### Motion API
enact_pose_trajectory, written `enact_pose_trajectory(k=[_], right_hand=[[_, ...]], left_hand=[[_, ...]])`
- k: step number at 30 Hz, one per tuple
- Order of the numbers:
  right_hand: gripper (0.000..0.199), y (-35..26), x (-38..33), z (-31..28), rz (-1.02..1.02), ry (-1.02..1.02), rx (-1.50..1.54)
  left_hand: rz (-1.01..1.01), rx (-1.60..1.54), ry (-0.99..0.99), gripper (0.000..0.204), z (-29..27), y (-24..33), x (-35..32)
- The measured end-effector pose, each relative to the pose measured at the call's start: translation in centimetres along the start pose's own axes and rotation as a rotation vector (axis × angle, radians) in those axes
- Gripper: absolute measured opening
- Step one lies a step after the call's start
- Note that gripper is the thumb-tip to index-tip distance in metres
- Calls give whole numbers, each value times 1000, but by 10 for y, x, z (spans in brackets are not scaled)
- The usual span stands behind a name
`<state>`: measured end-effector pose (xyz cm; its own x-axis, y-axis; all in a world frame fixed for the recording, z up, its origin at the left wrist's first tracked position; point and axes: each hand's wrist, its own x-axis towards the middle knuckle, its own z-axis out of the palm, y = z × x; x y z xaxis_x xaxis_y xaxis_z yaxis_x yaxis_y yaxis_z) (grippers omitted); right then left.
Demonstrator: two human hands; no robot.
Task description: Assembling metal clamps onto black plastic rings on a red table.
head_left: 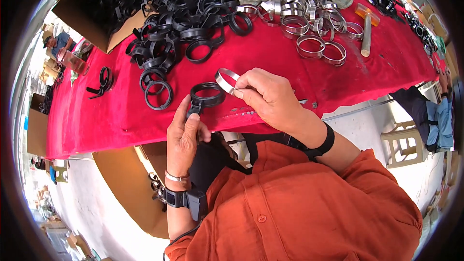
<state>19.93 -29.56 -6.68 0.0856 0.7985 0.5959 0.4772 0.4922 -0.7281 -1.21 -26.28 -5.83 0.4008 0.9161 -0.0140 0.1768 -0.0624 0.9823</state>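
Observation:
Between thumb and fingertips, my right hand [268, 95] pinches a silvery metal ring [226, 81], tilted on edge. Just left of it, my left hand [185, 133] grips a black plastic ring with a short stem [208, 94] by that stem. The metal ring is close to the black ring's upper right rim; whether they touch I cannot tell. Beyond the hands lies a heap of black plastic rings [198, 34]. Loose metal rings [309, 43] are piled to the right of it.
A red cloth [270, 63] covers the table. An open cardboard box [84, 17] of black parts tips at the far left. A mallet with an orange head [367, 29] lies right of the metal rings. One black part [102, 83] lies apart at left. Another person [437, 121] is at right.

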Motion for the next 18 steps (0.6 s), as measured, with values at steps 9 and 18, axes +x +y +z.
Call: enact_pose_trajectory(k=[9,18], right_hand=[[10,-12,4,20,-153,-82,-111],[12,-22,0,20,-240,-79,-215]], left_hand=[[-121,-124,-81,37,2,0,-2],[107,-286,-72,18,18,-1,-8]])
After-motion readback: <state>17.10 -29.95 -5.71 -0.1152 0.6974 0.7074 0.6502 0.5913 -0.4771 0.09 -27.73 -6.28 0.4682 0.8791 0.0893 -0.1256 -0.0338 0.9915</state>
